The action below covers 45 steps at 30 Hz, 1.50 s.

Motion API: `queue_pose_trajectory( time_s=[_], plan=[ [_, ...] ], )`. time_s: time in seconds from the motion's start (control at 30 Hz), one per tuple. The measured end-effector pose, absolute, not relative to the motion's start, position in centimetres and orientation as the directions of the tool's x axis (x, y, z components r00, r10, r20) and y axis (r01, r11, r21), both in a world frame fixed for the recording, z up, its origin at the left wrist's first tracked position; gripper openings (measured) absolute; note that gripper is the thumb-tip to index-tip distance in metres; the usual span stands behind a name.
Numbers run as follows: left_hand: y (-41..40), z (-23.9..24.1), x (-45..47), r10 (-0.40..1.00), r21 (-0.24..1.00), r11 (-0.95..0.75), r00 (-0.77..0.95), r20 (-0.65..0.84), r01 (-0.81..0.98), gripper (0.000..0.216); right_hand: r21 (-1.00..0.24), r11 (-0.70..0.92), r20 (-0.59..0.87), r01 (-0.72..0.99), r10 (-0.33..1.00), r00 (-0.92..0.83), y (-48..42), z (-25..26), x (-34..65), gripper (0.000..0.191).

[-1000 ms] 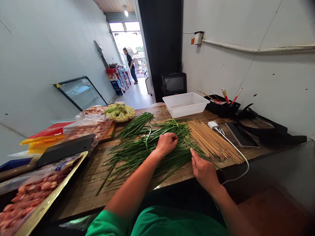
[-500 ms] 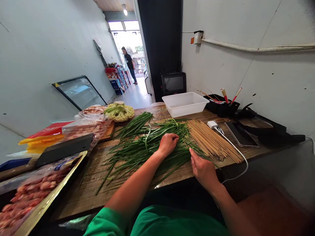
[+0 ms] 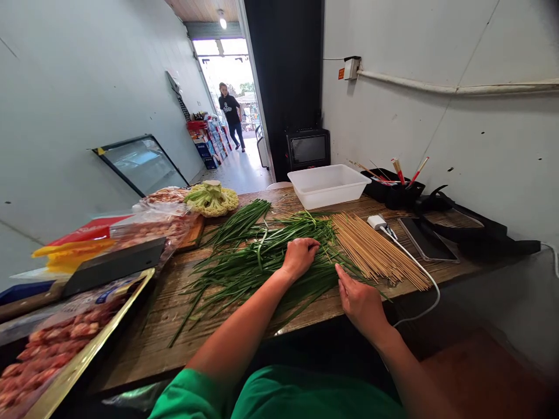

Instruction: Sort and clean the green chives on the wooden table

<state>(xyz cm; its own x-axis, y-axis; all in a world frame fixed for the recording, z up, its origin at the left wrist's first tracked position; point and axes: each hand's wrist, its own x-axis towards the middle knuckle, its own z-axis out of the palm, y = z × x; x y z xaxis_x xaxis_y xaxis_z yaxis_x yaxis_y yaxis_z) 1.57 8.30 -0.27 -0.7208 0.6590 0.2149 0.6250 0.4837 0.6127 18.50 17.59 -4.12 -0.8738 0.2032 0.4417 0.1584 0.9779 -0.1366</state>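
Note:
Long green garlic chives (image 3: 231, 265) lie in a loose pile across the middle of the wooden table (image 3: 170, 308). My left hand (image 3: 300, 257) rests over the pile's right part, its fingers curled in and closed. What its fingertips hold, if anything, is hidden. My right hand (image 3: 361, 301) is at the pile's near right edge, with the index finger stretched out and the thumb beside it; I see nothing gripped there. Bamboo skewers (image 3: 378, 250) are spread just beyond it, touching the chives' right ends.
A white plastic tub (image 3: 329, 186) stands behind the chives. A cauliflower (image 3: 212, 199), a cleaver (image 3: 116, 265) and bagged meat (image 3: 65, 337) are on the left. Right of the skewers are a white charger with its cable (image 3: 419, 262), a phone (image 3: 428, 240) and a black bag (image 3: 471, 224).
Both hands stay almost still, the left shifting very slightly. The person in the far doorway has turned and stepped a little toward the room.

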Motion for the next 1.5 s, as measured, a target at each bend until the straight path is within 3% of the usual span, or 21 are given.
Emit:
queue_pose_trajectory(
  time_s=[0.53,0.63,0.77,0.83,0.97,1.17,1.37,1.5],
  plan=[
    [8.1,-0.3,1.9,0.702,0.595,0.425,-0.663,0.259,0.682,0.022,-0.134,0.974,0.428,0.184,0.224,-0.876,17.6,-4.1,18.5,0.044],
    [7.7,0.3,2.6,0.796,0.586,0.344,-0.559,0.232,0.734,0.022,-0.121,0.960,0.399,0.252,0.280,-0.873,17.3,-3.9,18.4,0.046],
    [6.9,1.4,2.4,0.943,0.568,0.149,-0.289,0.164,0.809,0.024,-0.088,0.952,0.344,0.293,0.305,-0.888,17.1,-3.6,18.3,0.049],
    [6.5,1.8,1.9,0.921,0.537,0.206,-0.347,0.177,0.818,0.025,-0.095,0.960,0.362,0.262,0.279,-0.889,17.1,-3.6,18.3,0.048],
    [6.3,1.8,1.0,0.764,0.410,0.489,-0.605,0.224,0.770,0.024,-0.122,0.963,0.429,0.240,0.269,-0.862,17.2,-4.0,18.3,0.047],
    [6.5,1.4,1.0,0.729,0.166,0.658,-0.677,0.104,0.735,0.019,-0.135,0.963,0.450,0.235,0.271,-0.851,17.3,-4.3,18.4,0.045],
    [6.5,1.6,0.9,0.723,0.238,0.652,-0.685,0.089,0.719,0.013,-0.144,0.968,0.461,0.207,0.251,-0.851,17.4,-4.2,18.4,0.046],
    [6.6,1.6,1.2,0.708,0.233,0.646,-0.685,0.172,0.727,0.015,-0.146,0.966,0.432,0.214,0.257,-0.865,17.4,-4.3,18.3,0.046]
  ],
)
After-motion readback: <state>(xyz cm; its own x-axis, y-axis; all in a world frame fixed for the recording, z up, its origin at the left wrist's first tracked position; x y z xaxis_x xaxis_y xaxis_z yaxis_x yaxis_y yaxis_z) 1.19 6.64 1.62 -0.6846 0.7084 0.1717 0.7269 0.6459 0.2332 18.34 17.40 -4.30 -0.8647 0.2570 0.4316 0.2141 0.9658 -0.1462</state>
